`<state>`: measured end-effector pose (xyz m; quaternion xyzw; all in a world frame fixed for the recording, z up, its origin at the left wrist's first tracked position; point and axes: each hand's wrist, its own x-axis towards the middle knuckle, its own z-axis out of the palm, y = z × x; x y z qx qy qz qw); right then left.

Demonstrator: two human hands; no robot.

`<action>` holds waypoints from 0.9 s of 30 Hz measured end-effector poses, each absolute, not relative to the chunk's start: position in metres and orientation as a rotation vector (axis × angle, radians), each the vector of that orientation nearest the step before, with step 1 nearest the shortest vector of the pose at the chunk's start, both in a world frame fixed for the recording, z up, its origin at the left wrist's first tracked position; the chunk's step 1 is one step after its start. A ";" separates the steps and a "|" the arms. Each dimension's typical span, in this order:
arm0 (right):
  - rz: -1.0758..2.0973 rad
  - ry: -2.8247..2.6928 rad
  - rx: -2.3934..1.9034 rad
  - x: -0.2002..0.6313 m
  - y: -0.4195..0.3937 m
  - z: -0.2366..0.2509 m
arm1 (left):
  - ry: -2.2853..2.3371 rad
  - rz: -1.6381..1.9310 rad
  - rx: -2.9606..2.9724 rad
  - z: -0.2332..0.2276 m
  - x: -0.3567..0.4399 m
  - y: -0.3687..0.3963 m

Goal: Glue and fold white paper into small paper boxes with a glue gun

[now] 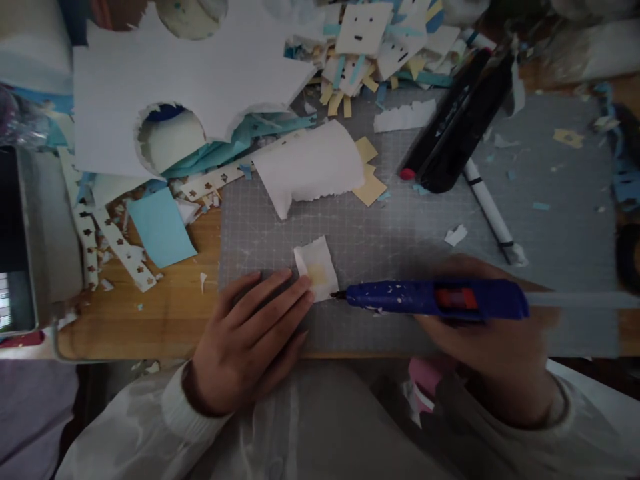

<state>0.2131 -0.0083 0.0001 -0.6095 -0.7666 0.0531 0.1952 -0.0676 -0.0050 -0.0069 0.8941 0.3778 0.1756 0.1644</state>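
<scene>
The small white paper square (316, 269) w/ a yellowish patch in its middle lies flat on the grey cutting mat (400, 227), near the mat's front edge, just left of centre in your view. It's tilted, its long axis running from upper left to lower right.

Your left hand (250, 337) is the nearer one: fingers spread flat on the mat, fingertips (303, 283) touching the square's left edge and pinning it. Hand is splayed, not gripping anything.

Your right hand (493, 340) is curled shut round the blue glue gun (435, 298), which lies nearly level, long axis left-right, nozzle pointing left. The nozzle tip sits just beside the square's lower right corner, touching or a hair off; can't tell which. So the square lies straight left of the tip and up a bit, w/ the yellow patch up-left from the tip.

Further out on the mat: a curled white sheet (310, 167) behind the square, yellow scraps (370, 187) by it, a black tool (457, 127) and a white pen (490, 210) to the right rear, both slanted. Off the mat on the wooden counter (150, 320): a light blue card (160, 227), punched paper strips (125, 250), and a big white sheet w/ round holes (200, 73) at the back left. Square paper faces (363, 28) are piled at the back.
</scene>
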 end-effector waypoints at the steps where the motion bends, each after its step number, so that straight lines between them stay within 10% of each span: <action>1: 0.159 -2.152 -1.697 0.213 -0.008 0.001 | 1.079 0.502 2.546 -0.007 -0.068 -0.005; 27: 0.156 -2.135 -1.638 0.205 -0.002 0.009 | 1.035 0.504 2.570 -0.006 -0.068 -0.003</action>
